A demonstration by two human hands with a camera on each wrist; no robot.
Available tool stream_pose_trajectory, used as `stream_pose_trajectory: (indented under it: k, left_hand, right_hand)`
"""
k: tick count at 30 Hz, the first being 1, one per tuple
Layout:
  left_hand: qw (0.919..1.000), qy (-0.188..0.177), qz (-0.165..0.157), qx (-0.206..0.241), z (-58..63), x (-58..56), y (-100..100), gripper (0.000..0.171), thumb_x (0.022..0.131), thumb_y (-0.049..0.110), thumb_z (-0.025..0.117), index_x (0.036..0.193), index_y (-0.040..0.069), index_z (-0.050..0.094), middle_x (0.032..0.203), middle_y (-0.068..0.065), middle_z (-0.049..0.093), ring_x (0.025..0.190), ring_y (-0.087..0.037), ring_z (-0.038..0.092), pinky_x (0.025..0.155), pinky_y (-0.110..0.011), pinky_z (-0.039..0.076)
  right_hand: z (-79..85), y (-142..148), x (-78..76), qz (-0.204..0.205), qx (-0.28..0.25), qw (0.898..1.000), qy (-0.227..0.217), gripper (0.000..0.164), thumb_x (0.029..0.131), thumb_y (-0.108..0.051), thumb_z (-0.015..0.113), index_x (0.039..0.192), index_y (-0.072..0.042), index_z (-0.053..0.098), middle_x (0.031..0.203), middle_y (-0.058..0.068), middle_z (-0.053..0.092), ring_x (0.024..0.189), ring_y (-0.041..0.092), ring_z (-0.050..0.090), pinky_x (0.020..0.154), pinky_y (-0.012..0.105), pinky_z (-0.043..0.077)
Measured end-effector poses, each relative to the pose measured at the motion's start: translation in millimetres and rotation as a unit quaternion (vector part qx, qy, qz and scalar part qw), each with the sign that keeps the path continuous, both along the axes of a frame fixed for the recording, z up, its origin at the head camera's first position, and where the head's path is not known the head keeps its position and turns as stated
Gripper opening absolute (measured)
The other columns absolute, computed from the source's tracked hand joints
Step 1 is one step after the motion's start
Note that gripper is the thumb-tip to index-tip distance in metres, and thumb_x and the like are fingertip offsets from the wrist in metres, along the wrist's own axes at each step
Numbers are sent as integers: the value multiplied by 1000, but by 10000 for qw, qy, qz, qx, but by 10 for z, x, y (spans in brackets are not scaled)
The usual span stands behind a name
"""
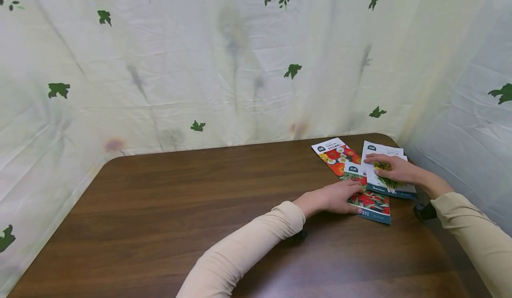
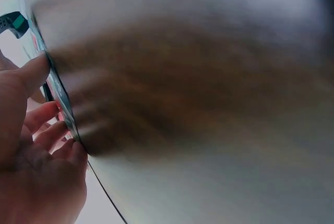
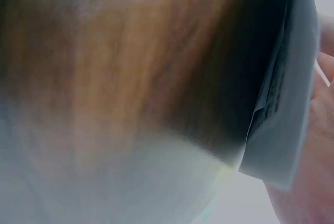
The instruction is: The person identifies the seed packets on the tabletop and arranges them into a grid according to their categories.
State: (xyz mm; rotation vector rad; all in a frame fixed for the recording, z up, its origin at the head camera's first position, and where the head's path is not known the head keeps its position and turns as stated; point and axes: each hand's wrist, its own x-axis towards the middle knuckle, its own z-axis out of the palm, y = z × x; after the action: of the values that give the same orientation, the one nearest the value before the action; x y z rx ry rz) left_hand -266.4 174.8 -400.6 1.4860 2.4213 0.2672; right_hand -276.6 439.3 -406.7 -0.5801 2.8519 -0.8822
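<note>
Packets (image 1: pixel 388 187), at least four counted, lie on one brown table (image 1: pixel 160 209) at the frame's right: one orange-flower packet (image 1: pixel 338 155), one red-pepper packet (image 1: pixel 374 199), at least two overlapping white ones. One left hand (image 1: pixel 334 198) touches the red-pepper packet, thumb apart from fingers; one right hand (image 1: pixel 394 169) rests on the white ones, whether pinching I cannot tell.

You faced a brown wood-grain table (image 1: pixel 160 209) with 2 rounded far corners; pale sheeting (image 1: pixel 180 58) hung behind it and at your left and right, printed with green leaves (image 1: pixel 293 70) and faint reddish blooms (image 1: pixel 114 145).
</note>
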Motion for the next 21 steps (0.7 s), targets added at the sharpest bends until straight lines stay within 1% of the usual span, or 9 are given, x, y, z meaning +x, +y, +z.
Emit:
stream_pose_trajectory:
  k: [5,9,16,21]
  left_hand:
    - [10000,-90,-41,14,5,16,-52,57,96,44,61,144,17,47,149,5,41,133,-4,36,107,-13,25]
    - [9999,-125,-1,21,0,35,-85,57,95,44,61,145,18,47,150,6,40,135,-4,35,108,-14,25]
    - [9999,-78,67,49,16,84,-125,57,95,44,61,144,18,48,150,6,40,135,-5,35,108,-15,26]
    - [9999,87,113,36,18,89,-132,56,96,45,60,145,19,48,150,6,41,134,-6,36,107,-16,28]
  right_hand:
    - [-10,8,2,39,7,10000,42,40,97,-14,60,134,2,56,143,33,41,132,55,30,99,73,26]
    - [-22,14,1,35,25,10000,73,41,96,-14,61,134,1,57,143,33,41,132,55,30,98,74,26]
    - [-21,6,6,41,-11,10000,60,41,96,-14,61,134,2,56,143,34,41,131,56,30,98,74,26]
    - [-15,-4,1,63,-43,10000,58,41,96,-14,61,134,2,56,143,34,40,131,56,30,98,74,26]
